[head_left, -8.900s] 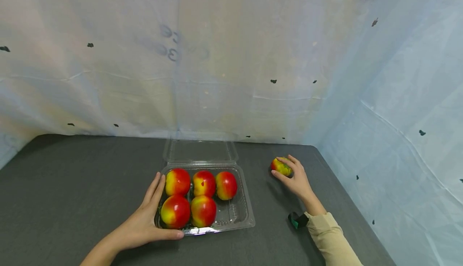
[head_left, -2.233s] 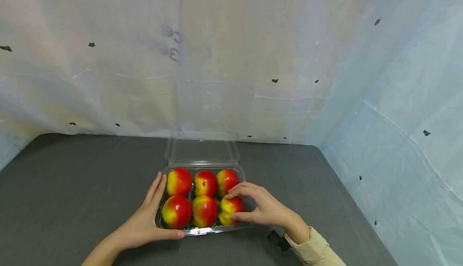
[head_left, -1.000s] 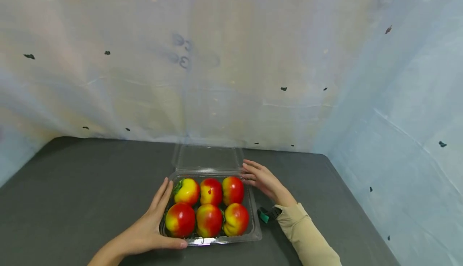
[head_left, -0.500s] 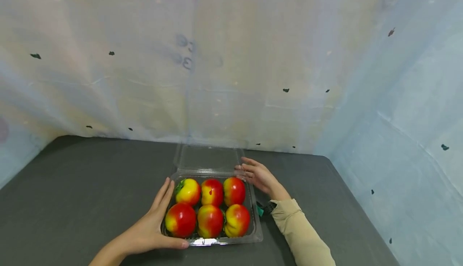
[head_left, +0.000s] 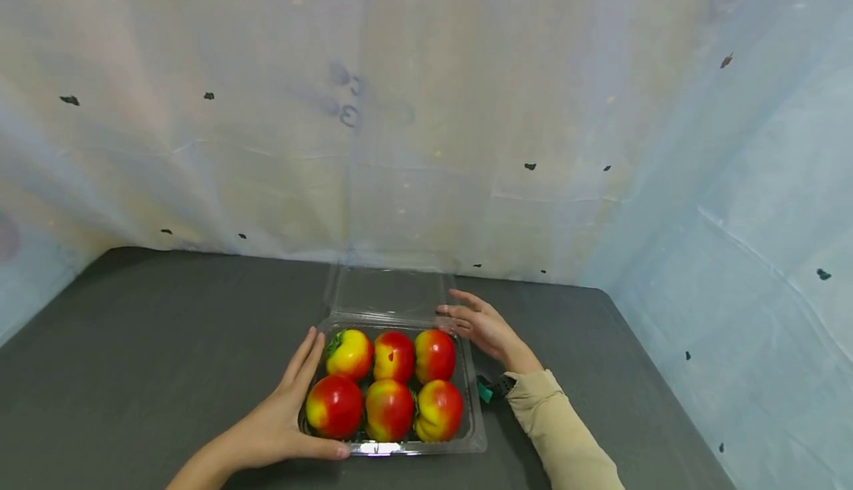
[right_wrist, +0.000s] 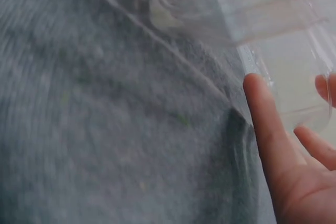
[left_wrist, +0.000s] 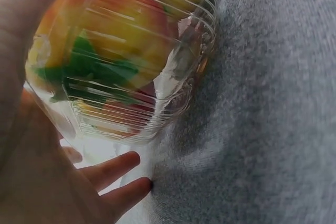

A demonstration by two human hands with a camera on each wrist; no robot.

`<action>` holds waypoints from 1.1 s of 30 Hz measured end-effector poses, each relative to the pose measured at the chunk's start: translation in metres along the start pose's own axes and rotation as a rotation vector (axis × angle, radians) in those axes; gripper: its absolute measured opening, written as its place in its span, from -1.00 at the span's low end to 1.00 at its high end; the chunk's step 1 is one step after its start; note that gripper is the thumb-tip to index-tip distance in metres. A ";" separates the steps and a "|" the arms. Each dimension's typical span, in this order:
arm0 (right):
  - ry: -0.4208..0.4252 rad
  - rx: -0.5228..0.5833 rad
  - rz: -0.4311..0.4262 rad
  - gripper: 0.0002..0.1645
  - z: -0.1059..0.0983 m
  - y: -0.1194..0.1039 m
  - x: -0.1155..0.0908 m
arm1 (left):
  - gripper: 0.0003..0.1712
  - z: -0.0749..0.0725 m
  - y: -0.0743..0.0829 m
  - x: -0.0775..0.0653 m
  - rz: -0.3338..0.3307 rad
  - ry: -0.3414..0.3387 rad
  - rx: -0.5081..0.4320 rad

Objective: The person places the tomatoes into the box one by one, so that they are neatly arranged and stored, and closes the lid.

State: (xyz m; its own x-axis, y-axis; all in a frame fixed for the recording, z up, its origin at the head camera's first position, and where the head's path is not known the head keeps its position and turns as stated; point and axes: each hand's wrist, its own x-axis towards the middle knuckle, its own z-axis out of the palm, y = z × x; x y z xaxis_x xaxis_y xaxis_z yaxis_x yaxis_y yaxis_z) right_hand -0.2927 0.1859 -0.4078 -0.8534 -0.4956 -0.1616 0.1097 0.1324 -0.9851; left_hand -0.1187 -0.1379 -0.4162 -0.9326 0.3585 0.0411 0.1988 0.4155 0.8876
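A clear plastic clamshell box point(head_left: 472, 408) stands on the dark table, its see-through lid point(head_left: 389, 290) laid back behind it. Two rows of red-and-yellow, tomato-like fruits fill it. The back left fruit point(head_left: 349, 354) shows green leaves, also visible through the ribbed wall in the left wrist view. My left hand point(head_left: 280, 420) rests against the box's front left corner, thumb along the front edge and straight fingers along the left side. At the back right corner, beside the hinge, my right hand point(head_left: 486, 331) has spread fingers near the lid's edge; whether they touch it I cannot tell.
A dark grey table point(head_left: 166, 349) extends on both sides of the box. Pale plastic sheeting point(head_left: 433, 105) with dark marks hangs behind and to the right. A black strap with a green patch point(head_left: 489, 388) sits at my right wrist.
My right hand has put the loose fruit into the front right place and moved to the back right corner. The back left fruit has turned, showing its leaves. My left hand stays at the box.
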 end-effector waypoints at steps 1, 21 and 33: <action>-0.004 0.002 -0.005 -0.25 -0.001 0.000 -0.001 | 0.51 0.001 0.000 0.000 0.003 -0.001 -0.001; 0.015 0.074 -0.103 -0.18 -0.007 -0.007 -0.010 | 0.50 0.006 0.002 0.001 0.007 -0.026 -0.017; 0.043 0.035 -0.173 -0.15 -0.006 -0.014 -0.010 | 0.52 0.006 0.000 0.004 0.021 -0.001 0.013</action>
State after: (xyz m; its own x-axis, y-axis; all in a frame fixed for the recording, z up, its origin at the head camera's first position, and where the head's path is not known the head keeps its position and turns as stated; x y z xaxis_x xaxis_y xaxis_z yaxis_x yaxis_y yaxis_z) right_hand -0.2890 0.1944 -0.3923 -0.8819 -0.4713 0.0125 -0.0239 0.0182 -0.9995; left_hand -0.1205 -0.1311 -0.4185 -0.9278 0.3682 0.0593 0.2224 0.4188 0.8804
